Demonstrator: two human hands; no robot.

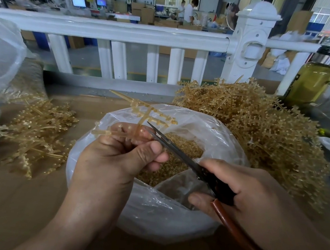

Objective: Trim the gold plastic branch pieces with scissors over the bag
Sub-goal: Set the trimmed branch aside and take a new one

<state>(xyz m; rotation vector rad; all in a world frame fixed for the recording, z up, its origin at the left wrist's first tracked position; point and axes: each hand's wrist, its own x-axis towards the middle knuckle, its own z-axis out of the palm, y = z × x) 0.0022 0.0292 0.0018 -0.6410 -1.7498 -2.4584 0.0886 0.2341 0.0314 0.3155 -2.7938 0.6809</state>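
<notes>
Your left hand [116,156] pinches a knobbly, translucent gold branch [145,113] above the crinkled clear bag [171,216], fingers curled round its stem. Your right hand [253,198] grips the scissors [177,152] by their black and reddish-brown handles, the thin steel blades nearly together beside the branch. Small gold trimmings [168,169] fill the bag. On the brown table [21,201], a spiky, tangled big pile [260,130] lies right, a small pile [36,132] left.

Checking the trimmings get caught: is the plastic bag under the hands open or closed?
Open. The bag has its mouth gaping upward, showing gold trimmings inside, beneath the branch piece and scissors.
</notes>
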